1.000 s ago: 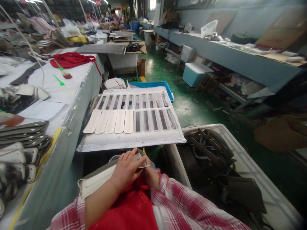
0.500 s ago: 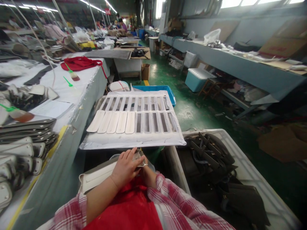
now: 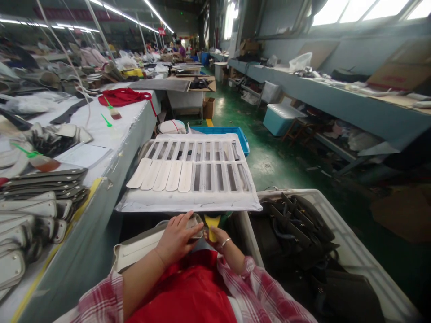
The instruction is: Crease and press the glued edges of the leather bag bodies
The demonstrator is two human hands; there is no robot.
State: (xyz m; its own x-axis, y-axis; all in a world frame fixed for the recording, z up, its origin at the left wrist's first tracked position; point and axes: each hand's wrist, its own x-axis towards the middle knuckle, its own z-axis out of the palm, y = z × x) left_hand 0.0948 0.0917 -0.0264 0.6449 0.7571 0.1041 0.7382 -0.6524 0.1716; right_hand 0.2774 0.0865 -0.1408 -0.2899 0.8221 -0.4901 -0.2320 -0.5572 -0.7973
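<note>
Across my lap lies a bag piece [image 3: 133, 249], cream on its flat side and grey-green along the edge. My left hand [image 3: 179, 235] holds its right end, fingers laid over the top and the thumb at the near edge. A yellow scraper [image 3: 212, 223] with a flared end is gripped in my right hand [image 3: 218, 238], just right of that end. Beyond my hands, a white slotted rack [image 3: 151, 204] carries several cream strips [image 3: 170, 176] in its near row. The underside of the bag piece and my left fingertips' far side are hidden.
To the right stands a white bin [image 3: 319, 202] of dark bags [image 3: 296, 220]. The left table [image 3: 111, 170] bears stacked panels [image 3: 30, 224], glue bottles [image 3: 40, 161] and a red cloth [image 3: 124, 96]. A blue tray [image 3: 243, 139] sits behind the rack.
My right hand, earlier partly hidden behind the left at the bag piece's end, has moved right and now shows with the yellow scraper. My left hand stays in place. The view has tilted slightly up.
</note>
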